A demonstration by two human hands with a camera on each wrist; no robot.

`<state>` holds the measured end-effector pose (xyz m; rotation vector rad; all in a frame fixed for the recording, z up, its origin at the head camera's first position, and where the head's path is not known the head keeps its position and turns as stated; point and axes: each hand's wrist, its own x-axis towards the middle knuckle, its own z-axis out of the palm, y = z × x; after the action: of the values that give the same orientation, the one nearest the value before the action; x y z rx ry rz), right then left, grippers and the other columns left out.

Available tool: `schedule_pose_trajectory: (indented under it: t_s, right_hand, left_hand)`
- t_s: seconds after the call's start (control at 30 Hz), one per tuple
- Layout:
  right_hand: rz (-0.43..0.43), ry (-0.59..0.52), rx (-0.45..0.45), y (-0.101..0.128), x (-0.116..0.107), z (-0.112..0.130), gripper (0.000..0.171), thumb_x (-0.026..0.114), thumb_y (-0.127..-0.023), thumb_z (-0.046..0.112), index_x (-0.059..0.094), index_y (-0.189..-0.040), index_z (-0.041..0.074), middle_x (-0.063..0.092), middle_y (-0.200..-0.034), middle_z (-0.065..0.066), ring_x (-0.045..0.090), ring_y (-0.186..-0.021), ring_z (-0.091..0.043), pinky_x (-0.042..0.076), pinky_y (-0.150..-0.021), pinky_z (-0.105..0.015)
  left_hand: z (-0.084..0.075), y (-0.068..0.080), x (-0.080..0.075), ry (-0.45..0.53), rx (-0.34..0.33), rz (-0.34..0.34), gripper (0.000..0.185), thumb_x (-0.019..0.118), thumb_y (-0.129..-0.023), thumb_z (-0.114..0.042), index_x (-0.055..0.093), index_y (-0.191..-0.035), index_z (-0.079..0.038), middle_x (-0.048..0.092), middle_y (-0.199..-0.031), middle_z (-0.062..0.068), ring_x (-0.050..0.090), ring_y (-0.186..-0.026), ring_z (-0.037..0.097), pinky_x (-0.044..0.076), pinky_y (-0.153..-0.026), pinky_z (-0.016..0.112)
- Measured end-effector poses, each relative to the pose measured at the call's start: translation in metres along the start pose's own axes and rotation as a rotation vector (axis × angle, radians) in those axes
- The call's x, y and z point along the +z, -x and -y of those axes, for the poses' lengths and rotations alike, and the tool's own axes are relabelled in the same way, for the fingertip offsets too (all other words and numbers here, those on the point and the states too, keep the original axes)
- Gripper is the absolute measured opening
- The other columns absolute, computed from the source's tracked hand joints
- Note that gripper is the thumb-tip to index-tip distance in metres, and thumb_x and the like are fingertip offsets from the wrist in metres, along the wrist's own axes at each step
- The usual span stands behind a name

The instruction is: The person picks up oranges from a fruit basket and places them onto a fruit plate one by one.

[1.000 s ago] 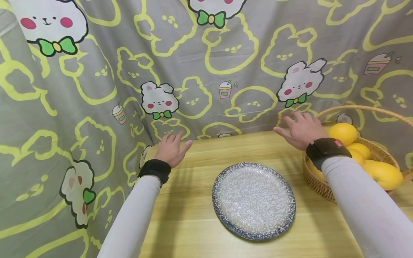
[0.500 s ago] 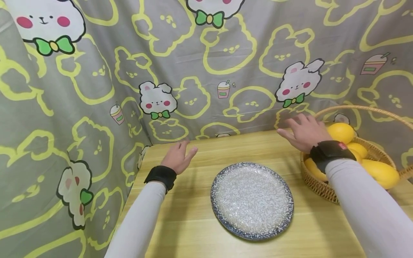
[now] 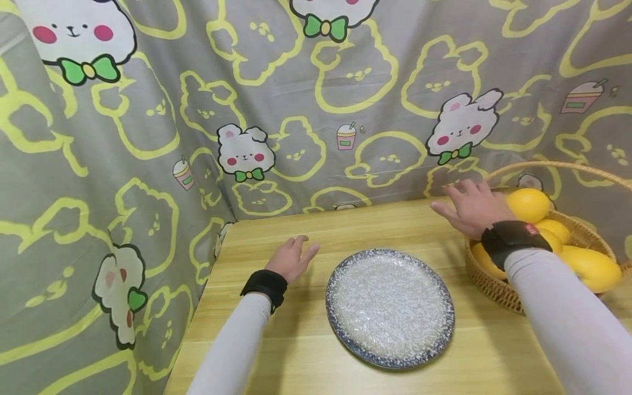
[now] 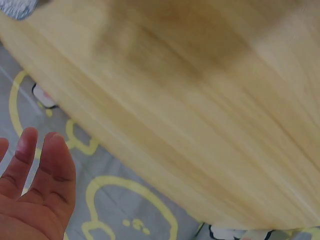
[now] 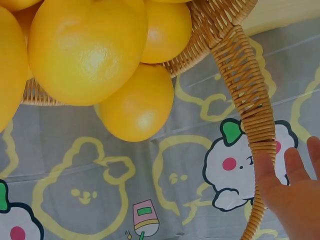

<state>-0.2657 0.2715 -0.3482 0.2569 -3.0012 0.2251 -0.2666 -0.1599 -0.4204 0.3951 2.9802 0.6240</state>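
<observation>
My left hand (image 3: 291,260) hovers above the wooden table to the left of the plate, its fingers loosely extended and holding nothing. In the left wrist view that hand (image 4: 40,187) shows its palm side, with the fingers apart. A round speckled plate (image 3: 390,307) with a dark blue rim lies on the table between my arms. My right hand (image 3: 476,208) is at the left side of a wicker basket (image 3: 498,293) of yellow fruit (image 3: 592,269), fingers spread. The right wrist view has its fingers by the basket's handle (image 5: 250,100); whether they touch it, I cannot tell.
A grey curtain (image 3: 296,82) with cartoon prints hangs behind the table (image 3: 237,340) and along its left side. Several smooth yellow fruits (image 5: 90,50) are heaped in the basket, one reaching above the rim. The basket's tall handle arches over the right side.
My left hand has come down and to the right, nearer the plate. My right hand has shifted slightly right and down by the basket. Plate and basket have stayed in place.
</observation>
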Motion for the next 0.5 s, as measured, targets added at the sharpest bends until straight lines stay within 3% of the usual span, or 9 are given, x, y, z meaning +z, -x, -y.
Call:
schedule_pose_trajectory:
  t_s: [0.23,0.37,0.5]
  right_hand:
    - [-0.004,-0.007,-0.005,0.001,0.004,-0.002,0.082,0.029,-0.105,0.069,0.046,-0.15,0.002,0.037,-0.154,-0.034,0.031,-0.14,-0.059,0.034,-0.105,-0.082]
    - [-0.004,-0.012,-0.005,0.001,0.007,-0.006,0.082,0.029,-0.105,0.069,0.047,-0.149,0.002,0.038,-0.153,-0.035,0.032,-0.138,-0.06,0.034,-0.106,-0.082]
    - [-0.001,-0.022,-0.002,0.002,0.009,-0.009,0.083,0.03,-0.105,0.069,0.048,-0.148,0.001,0.039,-0.152,-0.035,0.033,-0.137,-0.061,0.033,-0.107,-0.082]
  left_hand:
    - [-0.003,0.005,0.021,0.03,-0.002,0.009,0.061,0.044,-0.108,-0.055,0.052,-0.148,-0.01,0.059,-0.143,0.023,0.061,-0.13,0.041,0.052,-0.109,0.054]
    - [-0.009,0.01,0.032,0.027,0.006,0.042,0.057,0.05,-0.107,-0.051,0.054,-0.144,-0.008,0.067,-0.125,0.018,0.069,-0.109,0.032,0.058,-0.094,0.047]
    - [-0.014,0.015,0.039,0.043,0.017,0.072,0.056,0.051,-0.107,-0.048,0.053,-0.143,-0.005,0.07,-0.103,0.013,0.069,-0.089,0.024,0.058,-0.082,0.042]
